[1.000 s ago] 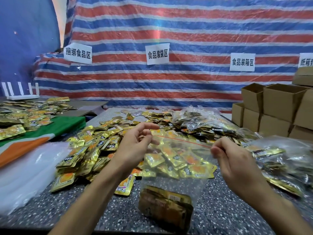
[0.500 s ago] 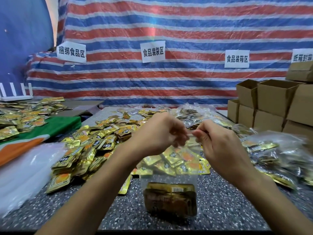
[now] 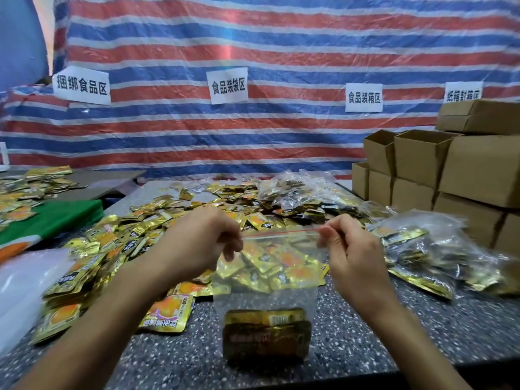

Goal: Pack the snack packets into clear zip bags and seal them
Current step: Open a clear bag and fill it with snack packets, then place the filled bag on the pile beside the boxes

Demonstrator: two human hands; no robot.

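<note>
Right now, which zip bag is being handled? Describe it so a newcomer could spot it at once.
On the speckled table, before the heap of loose gold packets, the left hand and right hand pinch one clear zip bag by its red-lined top. Unlike the stuffed bags piled at the right, it hangs upright, with a few packets at its bottom.

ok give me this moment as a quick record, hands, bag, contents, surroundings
left hand: pinches the top left end of the zip bag
right hand: pinches its top right end
zip strip: red line stretched between the hands; sealed or not, cannot tell
contents: gold packets at the bag's bottom
table: loose packets left and behind, filled bags right
boxes: cardboard, stacked far right
</note>
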